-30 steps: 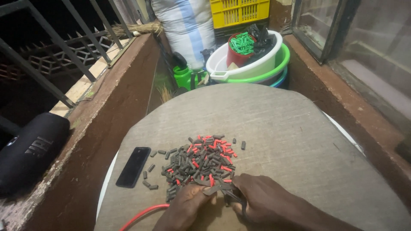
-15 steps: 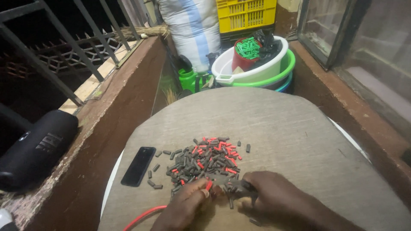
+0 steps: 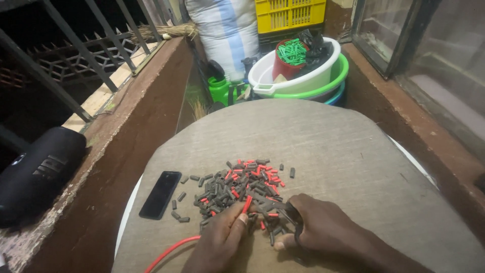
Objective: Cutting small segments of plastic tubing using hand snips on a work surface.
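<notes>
L hand point(image 3: 220, 241) grip narrow: thumb and forefinger pinched on a short red tube piece point(image 3: 247, 203), tilted, tip poking up into the near edge of the pile. R hand point(image 3: 323, 230) curled on a small dark tool point(image 3: 294, 222), prob. scissors or cutters, a finger through a dark loop; blades lost among the pieces, so can't tell if tool open or closed. Both hands resting on the counter point(image 3: 343, 151), close together, near edge.

Just beyond fingertips: loose pile of cut tube pieces point(image 3: 240, 187), short cylinders, mostly dark grey/black w/ red ones mixed in, matte, rubbery-looking. A few strays scattered left of pile toward the phone. Red wire point(image 3: 169, 251), thin, glossy, curving from under L hand toward bottom-left edge.

Counter top round, covered in grey-brown coarse cloth, felt-like weave; white rim peeking out at left and right.

Black phone point(image 3: 160, 194), flat, glossy, screen dark, lying left of pile, apart from it.

Further out: stacked plastic basins point(image 3: 303, 81), white in green in blue, holding a red cup of green pieces point(image 3: 289, 55) plus black bits. Yellow plastic crate point(image 3: 288, 15) behind. White-blue woven sack point(image 3: 227, 35) upright beside it. Green plastic container point(image 3: 220, 91) at sack's foot. Left: rough brown ledge point(image 3: 126, 136), black cylindrical speaker point(image 3: 38, 174) lying on it, metal railing point(image 3: 76, 55) above.
</notes>
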